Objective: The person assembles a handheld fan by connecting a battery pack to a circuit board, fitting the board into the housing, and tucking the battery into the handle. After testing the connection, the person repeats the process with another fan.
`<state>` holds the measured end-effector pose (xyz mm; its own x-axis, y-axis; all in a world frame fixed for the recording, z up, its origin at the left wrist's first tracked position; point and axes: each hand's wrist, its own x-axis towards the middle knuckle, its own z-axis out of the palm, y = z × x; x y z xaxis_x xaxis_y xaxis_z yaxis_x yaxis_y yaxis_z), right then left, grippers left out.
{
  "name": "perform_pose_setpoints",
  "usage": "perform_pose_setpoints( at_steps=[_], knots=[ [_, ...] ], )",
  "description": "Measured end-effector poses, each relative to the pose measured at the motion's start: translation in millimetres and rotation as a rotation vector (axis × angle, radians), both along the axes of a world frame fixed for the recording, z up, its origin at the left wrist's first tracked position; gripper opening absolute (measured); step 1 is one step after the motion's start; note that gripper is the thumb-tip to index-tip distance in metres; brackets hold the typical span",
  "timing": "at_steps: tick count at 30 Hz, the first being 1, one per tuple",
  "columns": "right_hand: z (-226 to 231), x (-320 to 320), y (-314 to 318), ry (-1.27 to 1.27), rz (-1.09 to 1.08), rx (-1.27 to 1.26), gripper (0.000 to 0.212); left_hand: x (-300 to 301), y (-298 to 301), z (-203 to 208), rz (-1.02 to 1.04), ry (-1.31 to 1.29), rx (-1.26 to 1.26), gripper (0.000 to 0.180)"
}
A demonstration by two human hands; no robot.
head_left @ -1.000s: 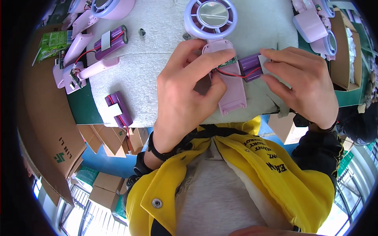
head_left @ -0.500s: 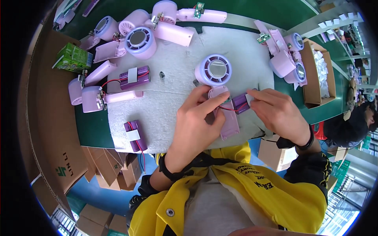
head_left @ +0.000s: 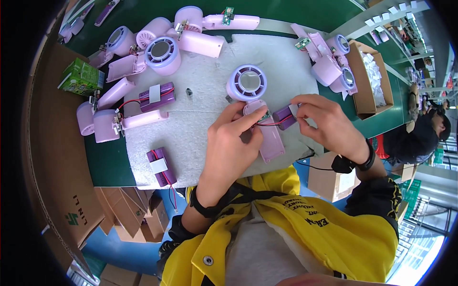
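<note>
My left hand (head_left: 231, 143) is closed on the pink handle (head_left: 273, 143) of a handheld fan, thumb and fingers beside a small green circuit board (head_left: 266, 115). The handle's round fan head (head_left: 247, 82) points away from me, with a silvery disc in its middle. A red wire runs from the board area to a purple battery pack (head_left: 285, 117) just right of the handle. My right hand (head_left: 329, 125) has its index finger and thumb around the right end of this pack, at a white patch (head_left: 294, 110). The fingertips partly hide that end.
A whitish foam mat (head_left: 200, 138) covers the green table. Two more purple battery packs (head_left: 157, 97) (head_left: 161, 167) lie left. Pink fan parts (head_left: 162, 55) crowd the far left, others (head_left: 328, 69) the far right. A green carton (head_left: 82, 77) and cardboard boxes (head_left: 367, 102) stand at the sides.
The view has shifted slightly, so the table things sit further left. My right thumb and index finger have spread a little at the pack's end. My left hand keeps its hold on the handle.
</note>
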<state>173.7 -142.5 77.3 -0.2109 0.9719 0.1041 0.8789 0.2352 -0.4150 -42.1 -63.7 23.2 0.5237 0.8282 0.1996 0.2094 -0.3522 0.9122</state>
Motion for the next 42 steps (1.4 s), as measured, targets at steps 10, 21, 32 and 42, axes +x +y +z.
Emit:
perform_pose_setpoints(
  at_steps=[10, 21, 32, 42],
  knots=[
    [46, 106, -9, -0.046, -0.622, 0.097, 0.016, -1, 4, -2, 0.003, -0.042, 0.010, 0.040],
    [-9, -11, 12, 0.132, 0.047, -0.018, 0.055, -5, 7, 0, -0.021, -0.002, -0.014, 0.040],
    [7, 6, 8, 0.851, 0.003, -0.770, 0.066, -3, 9, 1, -0.045, 0.007, 0.024, 0.042],
    [6, 4, -3, 1.499, -0.002, -0.954, 0.090, -3, 9, 1, -0.043, 0.026, 0.093, 0.042]
  ],
)
